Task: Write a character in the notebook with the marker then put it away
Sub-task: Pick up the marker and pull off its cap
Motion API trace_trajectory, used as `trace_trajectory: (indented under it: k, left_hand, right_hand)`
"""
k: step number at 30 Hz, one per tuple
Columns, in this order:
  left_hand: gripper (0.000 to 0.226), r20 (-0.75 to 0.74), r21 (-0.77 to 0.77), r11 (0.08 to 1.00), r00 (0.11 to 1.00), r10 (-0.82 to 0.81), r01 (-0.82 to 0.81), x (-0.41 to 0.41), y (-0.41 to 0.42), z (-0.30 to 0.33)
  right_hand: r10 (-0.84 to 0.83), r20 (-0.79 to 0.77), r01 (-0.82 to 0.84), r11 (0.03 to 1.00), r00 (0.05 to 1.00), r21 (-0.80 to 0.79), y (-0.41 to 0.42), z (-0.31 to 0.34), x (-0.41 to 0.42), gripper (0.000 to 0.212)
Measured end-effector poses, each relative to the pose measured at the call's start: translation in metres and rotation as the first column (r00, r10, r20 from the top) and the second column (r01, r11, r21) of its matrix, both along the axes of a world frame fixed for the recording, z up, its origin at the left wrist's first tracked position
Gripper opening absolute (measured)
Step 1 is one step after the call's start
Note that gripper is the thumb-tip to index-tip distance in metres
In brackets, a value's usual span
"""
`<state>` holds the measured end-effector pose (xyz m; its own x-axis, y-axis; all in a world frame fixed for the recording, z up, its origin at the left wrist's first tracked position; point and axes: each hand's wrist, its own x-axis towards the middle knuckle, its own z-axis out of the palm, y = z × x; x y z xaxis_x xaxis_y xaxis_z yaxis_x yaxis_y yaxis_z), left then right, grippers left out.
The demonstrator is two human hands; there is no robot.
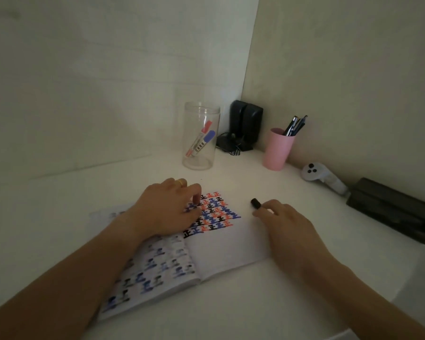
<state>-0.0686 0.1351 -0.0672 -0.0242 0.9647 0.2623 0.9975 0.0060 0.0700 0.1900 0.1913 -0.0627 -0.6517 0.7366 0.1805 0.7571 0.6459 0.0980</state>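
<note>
An open notebook [221, 244] lies on the white desk, its right page filled at the top with rows of red, blue and black characters. My left hand [165, 209] rests flat on the notebook's upper left part, fingers spread over the characters, a ring on one finger. My right hand [285, 224] is at the page's right edge, fingers curled around a black-capped marker [255, 203]. Only the black cap end sticks out beyond the fingertips; the body is mostly hidden.
A clear jar [200, 136] holding a red and a blue marker stands behind the notebook. A pink cup [276, 150] of pens, a black device [245, 126] in the corner, a white controller [322, 176] and a dark box [393, 212] line the right wall.
</note>
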Motion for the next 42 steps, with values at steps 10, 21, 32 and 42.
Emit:
trace_trajectory:
  k: [10,21,32,42]
  left_hand:
    - [0.049,0.022,0.148,0.984,0.995,0.096,-0.099,0.006,0.006,-0.001]
    - [0.030,-0.012,0.471,0.882,1.000,0.025,-0.016,0.011,0.002,0.006]
    - [0.030,0.017,0.370,0.914,0.982,-0.188,0.169,0.026,-0.004,0.003]
    - [0.037,0.233,0.224,0.959,0.946,-0.225,0.173,0.034,-0.009,0.001]
  right_hand:
    - [0.230,-0.816,-0.250,0.962,0.531,0.109,0.044,0.008,-0.073,0.022]
    - [-0.195,-0.960,-0.594,0.755,0.202,-0.278,0.049,-0.005,-0.060,0.022]
    - [-0.290,-0.928,-0.670,0.643,0.235,-0.371,0.041,-0.010,-0.067,0.034]
    - [-0.392,-0.894,-0.796,0.460,0.217,-0.395,0.037,-0.003,-0.068,0.027]
